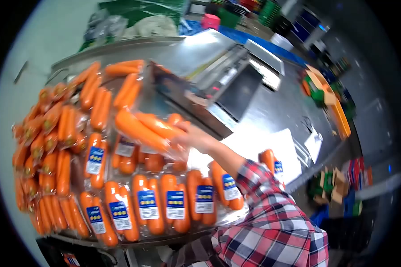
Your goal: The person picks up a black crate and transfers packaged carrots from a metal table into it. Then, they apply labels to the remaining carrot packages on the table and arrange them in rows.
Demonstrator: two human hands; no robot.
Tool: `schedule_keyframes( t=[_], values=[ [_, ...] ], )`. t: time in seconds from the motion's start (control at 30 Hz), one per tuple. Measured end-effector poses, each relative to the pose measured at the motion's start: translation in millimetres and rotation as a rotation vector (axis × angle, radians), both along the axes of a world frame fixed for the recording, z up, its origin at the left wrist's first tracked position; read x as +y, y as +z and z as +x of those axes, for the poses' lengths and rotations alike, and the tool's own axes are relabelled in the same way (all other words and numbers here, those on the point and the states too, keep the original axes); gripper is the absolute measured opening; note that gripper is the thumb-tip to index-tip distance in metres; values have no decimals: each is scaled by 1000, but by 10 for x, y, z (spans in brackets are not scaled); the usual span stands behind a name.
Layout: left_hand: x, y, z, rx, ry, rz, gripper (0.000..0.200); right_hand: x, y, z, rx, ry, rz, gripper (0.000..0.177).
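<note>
My right hand point(192, 137) reaches out from a plaid sleeve and grips one end of a clear-wrapped pack of carrots point(142, 129), held above other packs. No label shows on the held pack. Below it, a row of carrot packs with blue and white labels point(148, 204) lies along the near edge of the metal table point(294, 107). To the left is a heap of wrapped carrot packs without visible labels point(63, 171). My left hand is not in the frame.
Beyond my right hand stands a metal machine with a dark plate point(239, 91). White sheets point(249, 138) lie on the table, with one labelled pack on the right. A yellow crate point(338, 118) is at the right edge; a pale wall point(22, 89) rises at left.
</note>
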State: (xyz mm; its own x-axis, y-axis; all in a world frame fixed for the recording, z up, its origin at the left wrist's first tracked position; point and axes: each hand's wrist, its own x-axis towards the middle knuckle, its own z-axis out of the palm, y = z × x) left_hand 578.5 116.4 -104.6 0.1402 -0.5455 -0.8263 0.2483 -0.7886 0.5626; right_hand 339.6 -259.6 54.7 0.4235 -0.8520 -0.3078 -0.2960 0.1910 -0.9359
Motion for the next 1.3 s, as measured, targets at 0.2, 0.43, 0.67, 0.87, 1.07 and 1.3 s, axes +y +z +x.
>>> schedule_keyframes(
  t=[0.2, 0.43, 0.67, 0.87, 1.07, 1.3],
  values=[
    [127, 23, -562, -30, -140, 70, 42, 1599, 429, -2245, 28, -492, 196, 67],
    [435, 110, -1234, -85, -179, 130, 40, 1206, -369, -3264, 349, -774, -4, 65],
    [519, 191, -1593, -115, -165, 136, 38, 881, -382, -2932, 374, -640, -39, 75],
    [444, 473, -1720, 105, 31, -1, 30, 923, -899, -3028, 614, -514, -239, 72],
    [510, 743, -1620, 22, 106, -191, 29, 914, -694, -3336, 804, -367, -136, 63],
    [234, 1278, -1578, 161, 358, -294, 26, 995, -96, -2478, 692, -3, -765, 18]
  ],
)
